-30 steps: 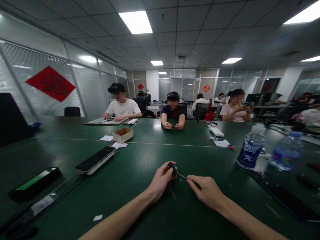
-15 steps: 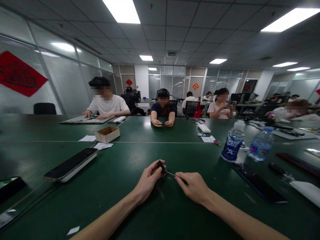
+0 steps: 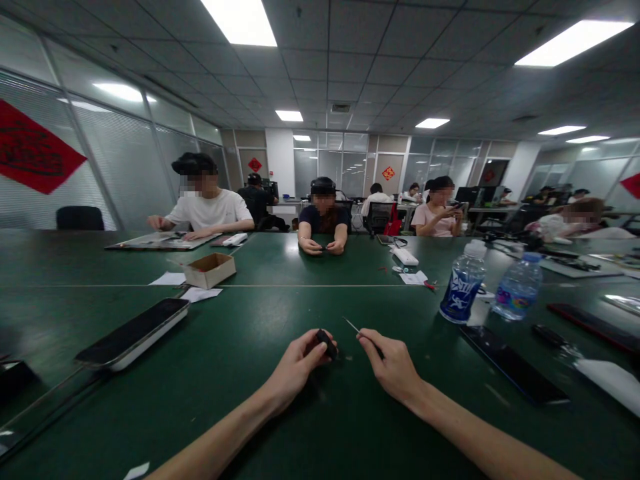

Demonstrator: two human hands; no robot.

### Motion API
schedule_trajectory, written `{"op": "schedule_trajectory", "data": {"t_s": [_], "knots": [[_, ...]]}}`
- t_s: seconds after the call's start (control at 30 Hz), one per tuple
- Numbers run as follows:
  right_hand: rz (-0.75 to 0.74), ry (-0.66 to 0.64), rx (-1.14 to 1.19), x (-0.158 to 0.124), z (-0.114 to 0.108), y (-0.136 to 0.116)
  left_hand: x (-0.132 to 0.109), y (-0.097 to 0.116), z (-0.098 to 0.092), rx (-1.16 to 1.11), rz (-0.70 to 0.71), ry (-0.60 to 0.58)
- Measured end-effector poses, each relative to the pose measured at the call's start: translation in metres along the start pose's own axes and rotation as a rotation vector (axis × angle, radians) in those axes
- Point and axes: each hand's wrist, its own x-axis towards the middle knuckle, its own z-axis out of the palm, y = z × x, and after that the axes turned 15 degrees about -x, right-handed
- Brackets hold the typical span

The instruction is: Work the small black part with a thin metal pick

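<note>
Over the green desk (image 3: pixel 260 320), left hand (image 3: pixel 294 365) is curled round a small black part (image 3: pixel 327 345); right hand (image 3: pixel 393 363) pinches a thin metal tool (image 3: pixel 352 326), tip clear; looks like tool-work, next touch calls for careful aim.

White panels (image 3: pixel 240 20) light the tiled ceiling (image 3: pixel 357 77); blinds (image 3: pixel 107 147) line the glass wall (image 3: pixel 173 170).

I hold a black piece (image 3: pixel 328 345) and a silvery rod (image 3: pixel 352 325); table (image 3: pixel 265 317) dark green with pale line (image 3: pixel 300 286), box (image 3: pixel 214 272) tan, bottle label (image 3: pixel 457 293) blue, white-patterned
</note>
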Motion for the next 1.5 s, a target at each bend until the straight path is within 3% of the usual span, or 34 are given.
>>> {"op": "schedule_trajectory", "data": {"t_s": [0.07, 0.27, 1.03, 1.2, 1.4, 1.5], "knots": [[0.004, 0.002, -0.007, 0.0008, 0.0002, 0.0001, 0.0009, -0.0018, -0.0009, -0.033, 0.023, 0.036], [-0.132, -0.163, -0.123, -0.0007, 0.004, -0.004, 0.0031, -0.0055, -0.0057, -0.128, 0.061, 0.122], [-0.146, -0.158, -0.152, -0.0027, 0.0045, -0.0032, 0.0019, -0.0051, -0.0061, 0.035, 0.109, 0.067], [-0.082, -0.085, -0.075, -0.0017, 0.0029, -0.0042, -0.0005, -0.0011, -0.0003, 0.091, 0.083, -0.028], [-0.133, -0.161, -0.127, -0.0018, 0.0048, -0.0054, 0.0014, -0.0076, -0.0069, 0.015, 0.108, 0.085], [-0.137, -0.179, -0.148, -0.0019, 0.0049, -0.006, 0.0017, -0.0089, -0.0092, -0.007, 0.11, 0.089]]}}
